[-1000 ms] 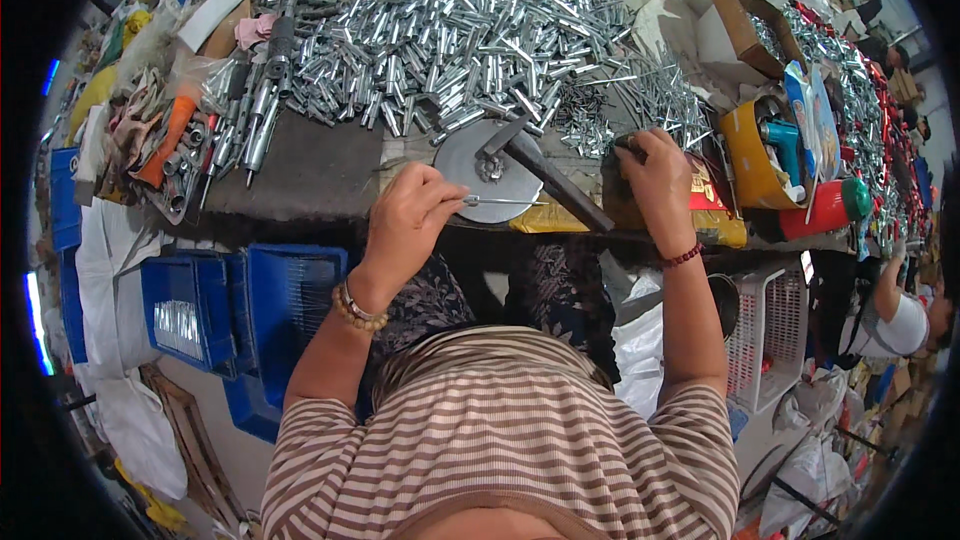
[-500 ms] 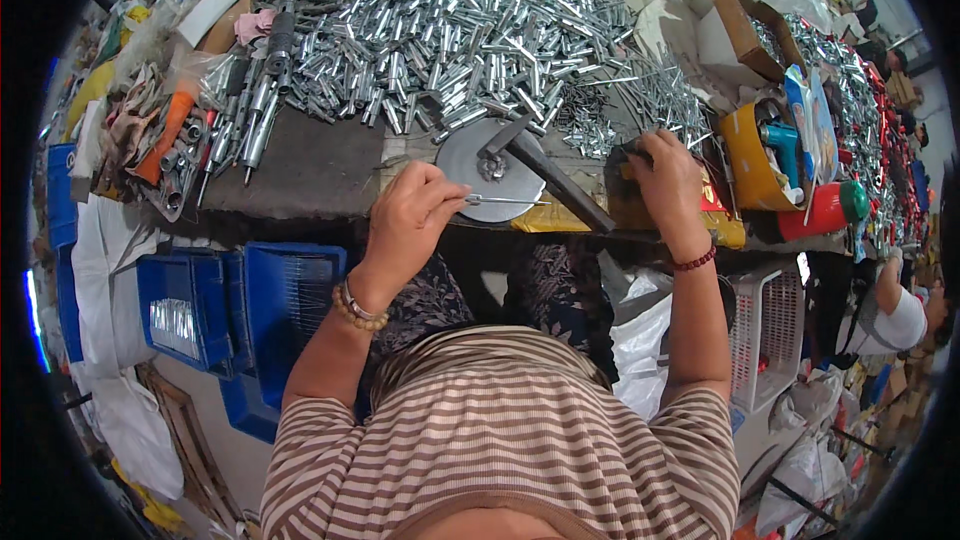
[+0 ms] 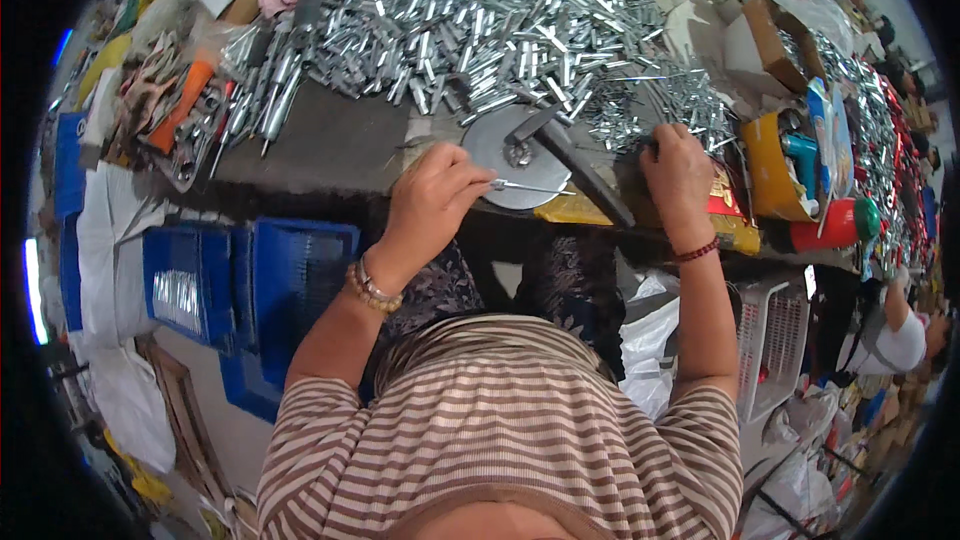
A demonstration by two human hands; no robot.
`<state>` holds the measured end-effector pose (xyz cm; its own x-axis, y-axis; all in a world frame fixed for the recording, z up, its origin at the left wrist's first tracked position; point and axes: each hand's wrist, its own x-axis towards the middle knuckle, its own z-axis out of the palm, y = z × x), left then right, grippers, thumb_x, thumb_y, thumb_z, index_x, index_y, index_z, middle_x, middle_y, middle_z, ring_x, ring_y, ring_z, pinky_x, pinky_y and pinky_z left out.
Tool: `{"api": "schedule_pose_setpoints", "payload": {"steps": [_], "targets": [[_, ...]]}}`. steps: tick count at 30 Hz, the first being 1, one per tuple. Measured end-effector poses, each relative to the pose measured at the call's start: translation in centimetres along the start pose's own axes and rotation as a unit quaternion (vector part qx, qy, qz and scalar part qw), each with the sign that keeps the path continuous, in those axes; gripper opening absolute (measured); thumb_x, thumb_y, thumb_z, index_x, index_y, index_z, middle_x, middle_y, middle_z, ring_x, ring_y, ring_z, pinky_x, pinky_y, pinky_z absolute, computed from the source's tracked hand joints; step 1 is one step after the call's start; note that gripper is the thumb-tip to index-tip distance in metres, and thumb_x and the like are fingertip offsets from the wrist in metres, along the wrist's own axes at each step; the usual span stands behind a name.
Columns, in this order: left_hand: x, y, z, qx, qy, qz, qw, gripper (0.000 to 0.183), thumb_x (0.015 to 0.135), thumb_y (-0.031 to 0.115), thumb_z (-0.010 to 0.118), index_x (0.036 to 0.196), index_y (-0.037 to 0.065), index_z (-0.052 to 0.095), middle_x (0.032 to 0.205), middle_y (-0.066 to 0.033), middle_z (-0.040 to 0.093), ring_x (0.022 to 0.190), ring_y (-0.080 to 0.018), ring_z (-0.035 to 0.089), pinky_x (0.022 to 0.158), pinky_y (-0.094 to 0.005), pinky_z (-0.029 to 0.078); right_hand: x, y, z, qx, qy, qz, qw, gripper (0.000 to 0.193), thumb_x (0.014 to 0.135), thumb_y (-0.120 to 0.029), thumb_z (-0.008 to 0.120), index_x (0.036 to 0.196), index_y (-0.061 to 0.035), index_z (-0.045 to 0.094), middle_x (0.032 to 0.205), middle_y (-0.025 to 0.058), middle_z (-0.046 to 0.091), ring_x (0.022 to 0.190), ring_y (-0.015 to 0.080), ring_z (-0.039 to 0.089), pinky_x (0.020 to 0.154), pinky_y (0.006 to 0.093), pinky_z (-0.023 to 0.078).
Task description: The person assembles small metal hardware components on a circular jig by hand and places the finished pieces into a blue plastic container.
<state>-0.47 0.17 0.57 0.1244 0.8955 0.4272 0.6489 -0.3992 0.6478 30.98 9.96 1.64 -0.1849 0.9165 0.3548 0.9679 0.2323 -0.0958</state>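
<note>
Between the thumb and fingertips of my left hand [image 3: 432, 198] is a thin metal rod [image 3: 538, 188] with a thicker sleeve near the grip. It points right, over the near part of a round grey metal disc [image 3: 484, 152]. A hammer [image 3: 588, 178] lies with its head on the disc and its handle slanting toward the table's front edge. My right hand [image 3: 677, 175] is at the near edge of a heap of thin metal pins [image 3: 690, 105], fingers curled down and closed. Whatever its fingertips hold, if anything, is hidden.
A large heap of shiny metal tubes [image 3: 480, 30] covers the back of the table. Hand tools [image 3: 275, 100] lie at left. A yellow container [image 3: 775, 168] and a red bottle [image 3: 828, 228] stand at right. Blue bins [image 3: 300, 310] sit below the table edge at left.
My right hand's fingers have drawn together and curled in by the pins. My left hand still pinches the rod, whose far end now dips slightly nearer me. The whole view has shifted a little.
</note>
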Motion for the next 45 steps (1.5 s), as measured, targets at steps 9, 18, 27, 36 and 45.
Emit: {"api": "schedule_pose_setpoints", "payload": {"steps": [9, 18, 27, 36, 45], "targets": [[-0.2, -0.5, 0.2, 0.024, 0.008, 0.021, 0.999, 0.013, 0.086, 0.010, 0.077, 0.099, 0.010, 0.078, 0.095, -0.0062, 0.062, 0.086, -0.0264, 0.065, 0.075, -0.0380, 0.053, -2.4, -8.8, -3.7, 0.540, -0.155, 0.078, 0.824, 0.017, 0.082, -0.001, 0.075, 0.095, 0.0011, 0.066, 0.080, 0.0111, 0.064, 0.068, 0.0224, 0.061, 0.065, 0.0311, 0.048], [-0.6, -0.7, 0.6, 0.042, 0.034, 0.029, 0.998, 0.012, 0.084, 0.013, 0.079, 0.097, 0.013, 0.076, 0.095, -0.0048, 0.062, 0.088, -0.0265, 0.065, 0.076, -0.0401, 0.054, -3.5, -12.5, -0.1, 0.384, -0.001, -0.133, 0.914, 0.016, 0.076, -0.006, 0.079, 0.088, -0.0027, 0.069, 0.100, 0.0106, 0.067, 0.095, 0.0325, 0.061, 0.086, 0.0425, 0.046], [-0.5, -0.6, 0.4, 0.021, 0.038, 0.023, 0.999, 0.014, 0.083, 0.011, 0.080, 0.096, 0.011, 0.075, 0.094, -0.0059, 0.061, 0.087, -0.0282, 0.065, 0.076, -0.0409, 0.053, -3.4, -12.6, -0.2, 0.369, -0.004, -0.138, 0.919, 0.015, 0.078, -0.005, 0.078, 0.087, -0.0032, 0.066, 0.101, 0.0106, 0.066, 0.096, 0.0333, 0.060, 0.088, 0.0426, 0.045], [-0.5, -0.6, 0.4, 0.044, 0.032, 0.029, 0.998, 0.014, 0.082, 0.011, 0.079, 0.095, 0.011, 0.074, 0.094, -0.0061, 0.061, 0.088, -0.0279, 0.065, 0.075, -0.0405, 0.053, -2.6, -12.6, -0.6, 0.308, -0.001, -0.208, 0.928, 0.020, 0.079, -0.006, 0.077, 0.091, -0.0026, 0.062, 0.099, 0.0114, 0.064, 0.096, 0.0340, 0.061, 0.087, 0.0440, 0.046], [-0.4, -0.5, 0.5, 0.019, 0.033, 0.019, 0.999, 0.012, 0.083, 0.010, 0.080, 0.094, 0.010, 0.076, 0.093, -0.0059, 0.061, 0.087, -0.0271, 0.065, 0.074, -0.0396, 0.053, -2.7, -9.3, -2.3, 0.139, -0.021, -0.169, 0.975, 0.025, 0.084, -0.011, 0.074, 0.108, -0.0072, 0.070, 0.101, 0.0095, 0.066, 0.099, 0.0319, 0.064, 0.087, 0.0453, 0.049]]}}
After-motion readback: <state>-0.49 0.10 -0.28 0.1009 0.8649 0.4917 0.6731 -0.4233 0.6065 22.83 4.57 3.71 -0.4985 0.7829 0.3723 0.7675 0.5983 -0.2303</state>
